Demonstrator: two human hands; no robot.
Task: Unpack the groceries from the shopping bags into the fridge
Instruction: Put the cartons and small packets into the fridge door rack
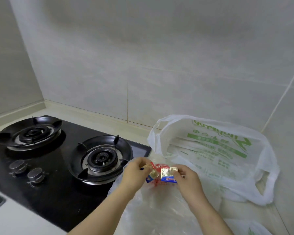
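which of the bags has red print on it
The near clear bag beneath the left hand and right hand, which pinch small packets; the open bag behind it has green print.

Over a thin clear plastic bag with red print (159,209), the left hand (136,168) pinches a small gold, red and blue sachet (153,173). The right hand (187,177) pinches a gold-and-blue foil packet (169,174) just beside it. A white plastic shopping bag with green lettering (219,150) sags open on the pale countertop (139,131), right of a black glass two-burner gas hob (58,192).
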